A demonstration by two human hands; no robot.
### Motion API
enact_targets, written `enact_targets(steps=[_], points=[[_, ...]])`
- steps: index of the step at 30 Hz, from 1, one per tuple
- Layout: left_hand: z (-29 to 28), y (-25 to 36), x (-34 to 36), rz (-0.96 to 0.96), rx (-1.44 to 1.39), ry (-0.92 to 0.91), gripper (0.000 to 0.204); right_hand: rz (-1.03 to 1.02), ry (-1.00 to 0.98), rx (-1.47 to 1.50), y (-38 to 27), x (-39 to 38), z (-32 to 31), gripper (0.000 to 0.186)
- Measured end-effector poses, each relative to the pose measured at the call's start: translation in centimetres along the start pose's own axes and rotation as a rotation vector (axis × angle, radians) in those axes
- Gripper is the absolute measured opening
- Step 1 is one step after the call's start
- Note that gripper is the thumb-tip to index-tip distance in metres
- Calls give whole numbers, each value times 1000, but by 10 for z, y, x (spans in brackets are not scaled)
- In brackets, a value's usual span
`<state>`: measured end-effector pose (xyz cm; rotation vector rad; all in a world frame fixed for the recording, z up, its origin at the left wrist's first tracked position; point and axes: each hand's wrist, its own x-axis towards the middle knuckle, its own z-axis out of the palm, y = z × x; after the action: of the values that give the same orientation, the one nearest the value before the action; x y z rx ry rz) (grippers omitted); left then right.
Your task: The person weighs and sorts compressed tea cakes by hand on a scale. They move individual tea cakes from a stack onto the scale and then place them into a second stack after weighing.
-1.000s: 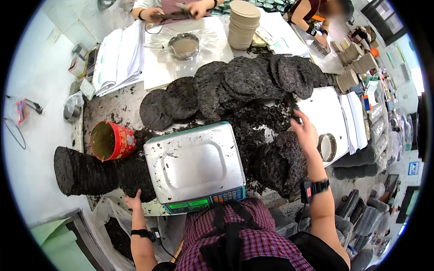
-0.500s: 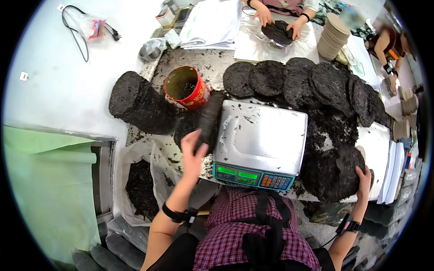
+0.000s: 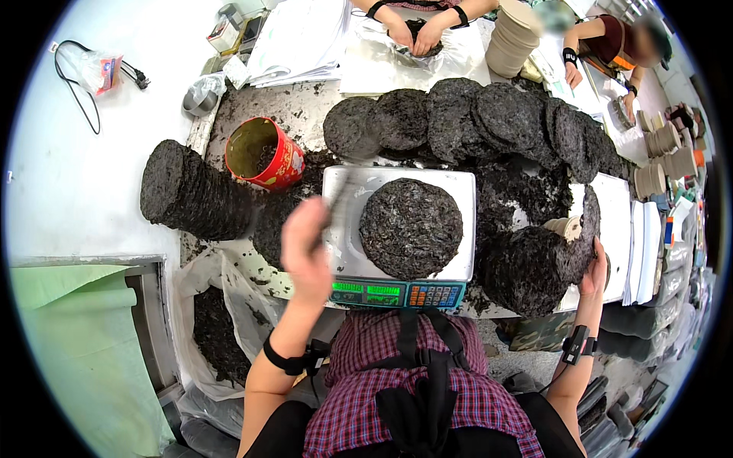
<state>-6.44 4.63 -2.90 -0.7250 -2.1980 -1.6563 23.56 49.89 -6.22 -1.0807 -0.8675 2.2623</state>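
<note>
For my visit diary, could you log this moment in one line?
left hand: blurred, grip unclear, near scale; right hand: holding tilted dark disc; scale: bearing one round dark slab

White papers (image 3: 298, 42) lie near a small box (image 3: 223, 36), green cloth (image 3: 84, 336) at left.

bright, even light | left of 2 hands (image 3: 304, 248) motion-blurred | fisheye-bent edges
</note>
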Motion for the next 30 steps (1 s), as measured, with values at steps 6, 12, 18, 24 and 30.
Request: enact_targets(steps=[6,12,18,24,30], points=[[-67,-39,6,-663,-681,590,38,100,-65,-39,59,-12,104,39],[-86,-45,-2,-874,-1129,451,36,271,-214,-42,135,-28,202,37],[-29,-40,-21,-1072,-1744,150,38,198,-195,-277,189,-35,224,34],[74,-56,-70,-1347,-1900,-152,77,-24,-172,-487,217,-30,217,35],[71,-51,-60,-1524,-2022,-106,69,-45,-348,-1002,188,1,217,24]])
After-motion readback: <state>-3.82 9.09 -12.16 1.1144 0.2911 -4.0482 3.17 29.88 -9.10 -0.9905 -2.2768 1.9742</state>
